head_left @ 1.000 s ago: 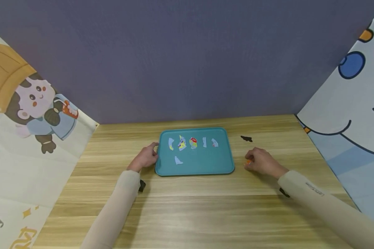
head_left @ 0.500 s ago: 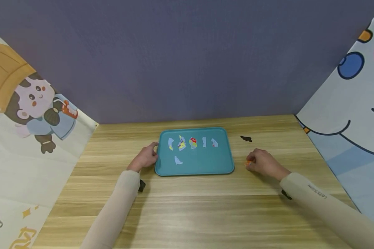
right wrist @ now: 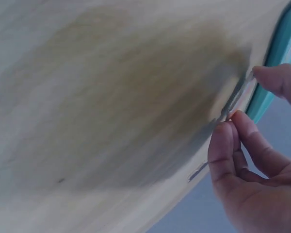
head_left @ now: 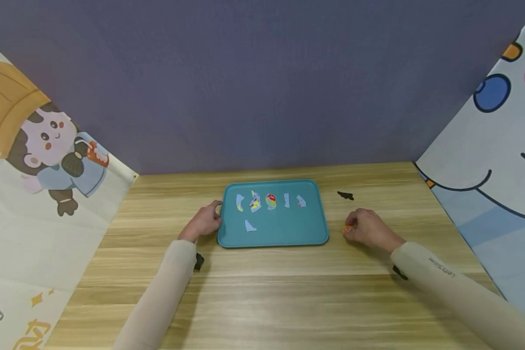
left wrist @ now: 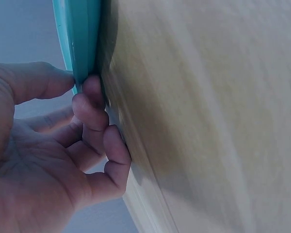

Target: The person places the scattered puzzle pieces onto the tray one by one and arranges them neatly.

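Observation:
A teal tray (head_left: 288,228) lies on the wooden table, bearing several flat, irregular pale pieces, some patterned yellow or red. My left hand (head_left: 204,221) grips its left rim. In the left wrist view, the thumb is on top of the tray edge (left wrist: 82,39) and curled fingertips (left wrist: 93,87) are beneath. Right of the tray, my right hand (head_left: 369,227) pinches a small, flat orange piece (head_left: 346,228) close over the table. The right wrist view shows the thumb at one end of that thin piece and the fingertips (right wrist: 223,130) at its lower edge, partly hiding it.
A dark, jagged piece (head_left: 345,195) lies beyond my right hand. Another dark piece (head_left: 199,261) is beside my left wrist, and one (head_left: 399,272) shows partly under my right sleeve. A purple-grey panel (head_left: 262,87) stands at the table's back, with printed cartoon sheets on both sides.
My right hand shifts only slightly, with the orange piece still between its fingers. The left hand and the tray stay where they were.

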`<state>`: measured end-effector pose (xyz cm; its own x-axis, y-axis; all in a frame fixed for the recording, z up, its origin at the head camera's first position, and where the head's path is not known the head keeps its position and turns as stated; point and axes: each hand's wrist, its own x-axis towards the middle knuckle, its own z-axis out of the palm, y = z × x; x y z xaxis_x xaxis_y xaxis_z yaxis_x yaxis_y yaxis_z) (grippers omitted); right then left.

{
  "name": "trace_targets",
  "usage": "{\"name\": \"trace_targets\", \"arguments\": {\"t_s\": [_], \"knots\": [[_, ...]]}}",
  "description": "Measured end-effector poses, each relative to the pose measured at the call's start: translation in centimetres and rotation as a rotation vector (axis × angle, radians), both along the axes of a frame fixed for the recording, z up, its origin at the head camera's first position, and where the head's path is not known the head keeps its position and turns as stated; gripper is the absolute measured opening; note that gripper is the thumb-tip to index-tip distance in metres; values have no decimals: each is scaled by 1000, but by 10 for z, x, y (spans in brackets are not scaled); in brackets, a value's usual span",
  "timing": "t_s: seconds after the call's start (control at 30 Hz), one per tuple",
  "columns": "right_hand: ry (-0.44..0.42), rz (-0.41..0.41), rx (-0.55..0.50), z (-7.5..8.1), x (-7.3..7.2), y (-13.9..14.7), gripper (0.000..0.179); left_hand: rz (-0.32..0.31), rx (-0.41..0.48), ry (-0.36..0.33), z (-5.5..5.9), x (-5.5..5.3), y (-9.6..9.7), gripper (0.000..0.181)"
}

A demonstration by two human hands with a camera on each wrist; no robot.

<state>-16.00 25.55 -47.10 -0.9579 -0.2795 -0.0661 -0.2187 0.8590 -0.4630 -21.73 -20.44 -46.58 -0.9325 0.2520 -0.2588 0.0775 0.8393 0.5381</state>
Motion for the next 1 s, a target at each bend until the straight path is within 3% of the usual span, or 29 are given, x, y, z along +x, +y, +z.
{"name": "trace_targets", "arguments": {"t_s": [0.43,1.0], "knots": [[68,9,-65,20,-8,-23,30,1,-1,1,0,0,0,58],[160,126,-140,33,-27,-79,21,2,-11,0,-1,0,0,58]]}}
